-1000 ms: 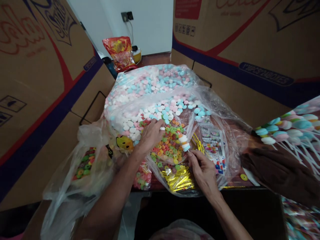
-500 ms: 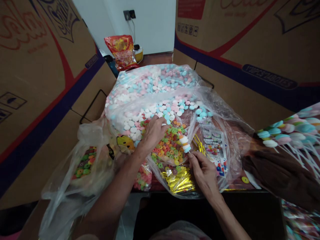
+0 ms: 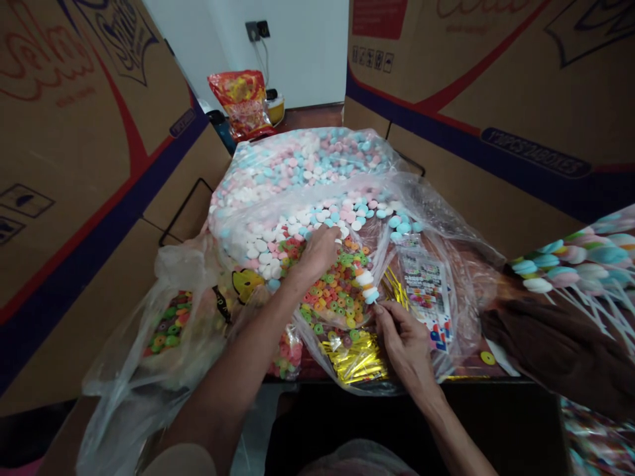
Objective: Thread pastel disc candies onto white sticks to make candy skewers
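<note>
My right hand (image 3: 404, 334) pinches the lower end of a thin white stick. Threaded on it is a candy skewer (image 3: 368, 288) of white and blue marshmallows with orange gummy rings between them. Up and to the left, my left hand (image 3: 320, 253) has its fingers closed at the near edge of the marshmallow pile (image 3: 307, 165). A white marshmallow (image 3: 339, 236) shows at its fingertips, partly hidden by them. Below that hand lie many small coloured gummy rings (image 3: 332, 291) on clear plastic.
Gold twist ties (image 3: 354, 360) lie at the table's front edge. Printed packets (image 3: 424, 291) are right of the skewer. Finished skewers (image 3: 575, 261) and a brown cloth (image 3: 550, 344) sit far right. Large cardboard boxes (image 3: 486, 86) flank both sides. A red candy bag (image 3: 241, 102) stands behind.
My left hand has moved right and slightly away from me, along the near edge of the marshmallows. My right hand and the skewer have stayed nearly still.
</note>
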Demonstrator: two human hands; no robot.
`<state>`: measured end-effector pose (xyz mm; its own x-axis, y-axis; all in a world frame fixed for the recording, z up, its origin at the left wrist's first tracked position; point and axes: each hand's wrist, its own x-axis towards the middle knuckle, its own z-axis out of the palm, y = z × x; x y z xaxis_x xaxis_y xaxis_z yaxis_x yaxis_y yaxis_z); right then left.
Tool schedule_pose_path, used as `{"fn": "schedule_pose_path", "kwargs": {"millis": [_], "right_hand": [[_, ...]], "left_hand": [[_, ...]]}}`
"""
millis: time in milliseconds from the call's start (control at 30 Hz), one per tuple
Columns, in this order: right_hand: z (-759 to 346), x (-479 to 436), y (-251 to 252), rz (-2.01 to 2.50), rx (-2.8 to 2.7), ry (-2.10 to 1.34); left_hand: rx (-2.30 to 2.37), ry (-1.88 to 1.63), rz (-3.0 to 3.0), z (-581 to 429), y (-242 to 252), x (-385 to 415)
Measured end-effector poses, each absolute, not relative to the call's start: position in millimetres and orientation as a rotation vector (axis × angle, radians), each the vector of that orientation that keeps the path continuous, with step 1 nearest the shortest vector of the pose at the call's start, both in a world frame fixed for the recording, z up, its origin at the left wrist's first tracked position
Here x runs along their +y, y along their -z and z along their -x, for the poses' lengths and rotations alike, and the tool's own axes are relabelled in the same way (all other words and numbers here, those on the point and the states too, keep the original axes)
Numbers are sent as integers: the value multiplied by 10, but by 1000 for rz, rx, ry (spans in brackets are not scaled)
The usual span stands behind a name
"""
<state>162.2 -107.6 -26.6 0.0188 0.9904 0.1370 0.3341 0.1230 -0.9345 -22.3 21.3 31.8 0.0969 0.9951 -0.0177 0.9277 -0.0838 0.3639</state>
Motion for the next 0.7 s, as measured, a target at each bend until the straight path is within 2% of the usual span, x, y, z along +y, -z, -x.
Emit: {"fn": "schedule_pose_path", "kwargs": {"millis": [300,700], "right_hand": [[-1625,-1074,249,1373,-1495,-892],[-1625,-1079,285,1380,-1472,-928]], "left_hand": [[1952,-200,-2177,145,-326,128],[1828,-739,-1963,378,-277,112]]}}
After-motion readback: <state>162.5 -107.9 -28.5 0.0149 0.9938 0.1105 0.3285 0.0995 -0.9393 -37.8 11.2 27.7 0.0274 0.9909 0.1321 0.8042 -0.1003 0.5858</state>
